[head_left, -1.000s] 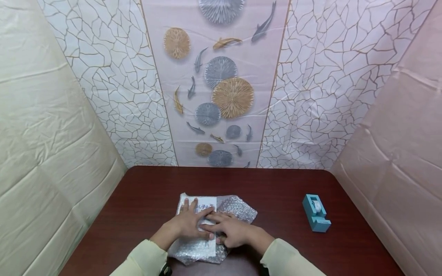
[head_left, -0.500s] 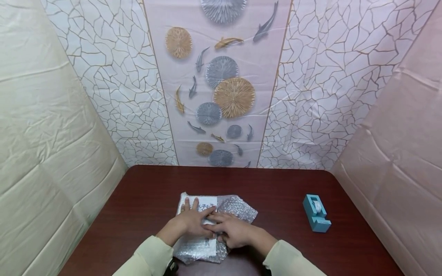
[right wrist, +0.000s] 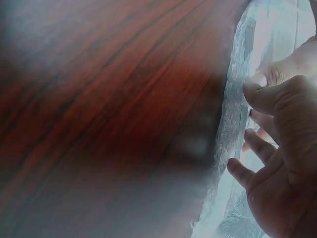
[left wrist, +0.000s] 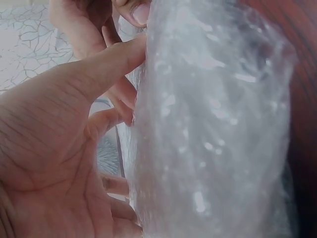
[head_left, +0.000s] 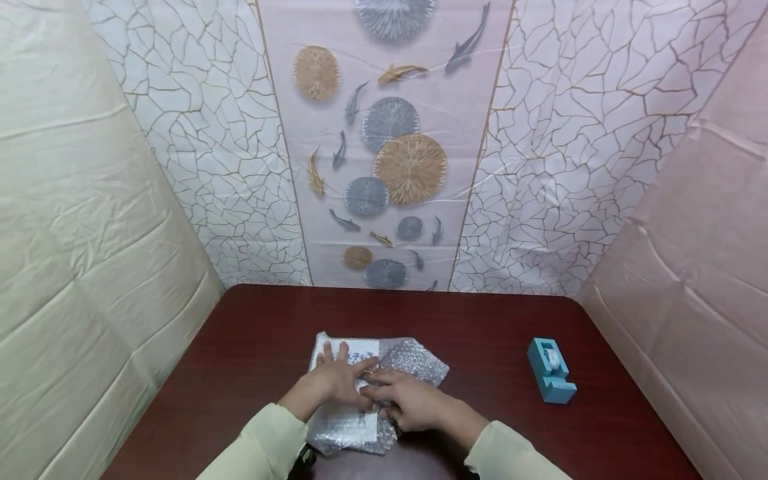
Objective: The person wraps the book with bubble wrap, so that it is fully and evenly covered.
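Observation:
A flat, book-like item (head_left: 363, 348) with a white, printed face lies on the table inside clear bubble wrap (head_left: 416, 359). My left hand (head_left: 337, 385) rests on the printed face with its fingers spread. My right hand (head_left: 415, 400) lies over the right part of the package, fingers reaching left to meet the left hand. In the left wrist view, the left thumb (left wrist: 130, 52) touches the wrap near a fingertip of the other hand. The right wrist view shows the right fingertips (right wrist: 239, 171) along the wrapped edge. Both hands cover the middle of the package.
A teal tape dispenser (head_left: 551, 371) with a roll of tape stands at the right of the dark red-brown table (head_left: 264, 320). Patterned fabric (head_left: 390, 167) hangs behind the table, and pale padded walls (head_left: 690, 280) flank it.
The head view has shifted slightly. My left forearm has moved a little to the right and forward, and my right hand slightly right. Both hands stay on the wrapped package.

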Motion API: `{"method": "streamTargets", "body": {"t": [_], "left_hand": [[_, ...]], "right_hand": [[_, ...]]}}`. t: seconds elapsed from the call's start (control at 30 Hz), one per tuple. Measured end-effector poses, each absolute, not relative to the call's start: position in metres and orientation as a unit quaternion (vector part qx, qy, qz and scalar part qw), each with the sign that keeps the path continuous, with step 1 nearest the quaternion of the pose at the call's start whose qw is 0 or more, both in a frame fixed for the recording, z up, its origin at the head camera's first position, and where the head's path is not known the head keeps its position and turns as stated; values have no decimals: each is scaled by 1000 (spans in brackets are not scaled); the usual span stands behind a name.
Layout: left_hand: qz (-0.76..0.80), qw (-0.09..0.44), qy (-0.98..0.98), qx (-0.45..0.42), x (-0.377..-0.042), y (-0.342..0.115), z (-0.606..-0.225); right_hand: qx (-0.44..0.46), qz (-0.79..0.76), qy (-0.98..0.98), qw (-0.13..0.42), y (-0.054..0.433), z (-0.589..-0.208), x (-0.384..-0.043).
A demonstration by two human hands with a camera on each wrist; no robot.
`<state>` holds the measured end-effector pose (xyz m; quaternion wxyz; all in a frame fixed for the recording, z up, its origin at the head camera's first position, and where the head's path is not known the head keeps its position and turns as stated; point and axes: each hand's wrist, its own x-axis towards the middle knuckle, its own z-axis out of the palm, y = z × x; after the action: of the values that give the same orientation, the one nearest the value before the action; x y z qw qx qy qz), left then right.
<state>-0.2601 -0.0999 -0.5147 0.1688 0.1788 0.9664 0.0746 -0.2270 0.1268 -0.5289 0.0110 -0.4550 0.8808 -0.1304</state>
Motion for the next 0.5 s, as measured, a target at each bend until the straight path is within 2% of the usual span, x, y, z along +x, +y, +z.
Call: {"method": "streamTargets", "body": {"t": [0.2,0.27,0.4,0.5], "left_hand": [[65,159,970,175,-269,-99,-528],[66,160,970,169,-272,-99,-532],[71,160,970,168,-281,-102,-548],[72,160,970,170,-286,-103,-557]], "right_hand": [[-434,-202,877,27,141,-527,-228],[-416,-232,879,13,149,-527,-230],[-360,-243,897,-88,168,-529,-233],[-281,-227,920,-152,180,-528,-233]]}}
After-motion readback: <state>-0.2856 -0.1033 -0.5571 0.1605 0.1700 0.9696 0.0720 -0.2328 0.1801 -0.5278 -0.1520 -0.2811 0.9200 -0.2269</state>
